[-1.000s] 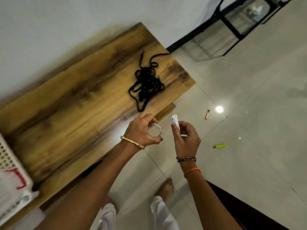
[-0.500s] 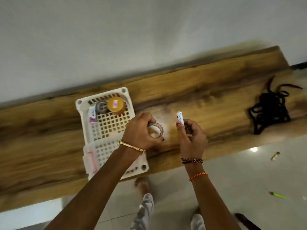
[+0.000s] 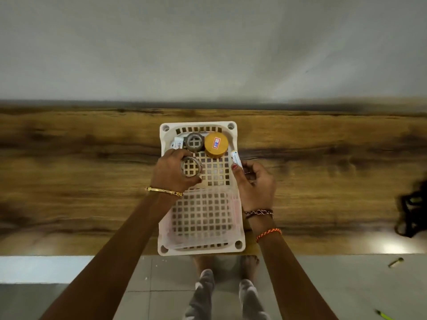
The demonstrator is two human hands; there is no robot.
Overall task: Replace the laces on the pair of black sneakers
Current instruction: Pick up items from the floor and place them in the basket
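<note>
I look down on a long wooden worktop (image 3: 92, 181) set against a pale wall (image 3: 208, 42), with grey floor tiles (image 3: 346, 285) below its near edge. A white perforated plastic basket (image 3: 233, 135) sits in the middle of the worktop, its near end reaching the worktop's front edge. A second, translucent perforated tray (image 3: 203, 218) lies inside the basket's near half.

The black laces (image 3: 410, 215) lie in a tangled heap at the far right of the worktop, well apart from the basket and cut off by the frame edge; blur hides their detail. I see no sneakers in view.

Along the basket's far wall stand a round yellow-lidded jar (image 3: 216, 144), a grey ring-shaped roll (image 3: 195, 142) just beside it, and a small white packet (image 3: 177, 144) at the left corner.

My left hand (image 3: 172, 174) hovers over the basket's left side, its grip curled round a clear tape roll (image 3: 191, 166). My right hand (image 3: 256, 185) is over the basket's right rim, its grip pinching a small white tube-like item (image 3: 236, 157) upright between thumb and fingers; I cannot tell what it is.

On the floor to the right lie a small brownish piece (image 3: 395, 262) and a green stick-like object (image 3: 382, 315). The person's bare feet (image 3: 248, 265) stand under the worktop's edge.
</note>
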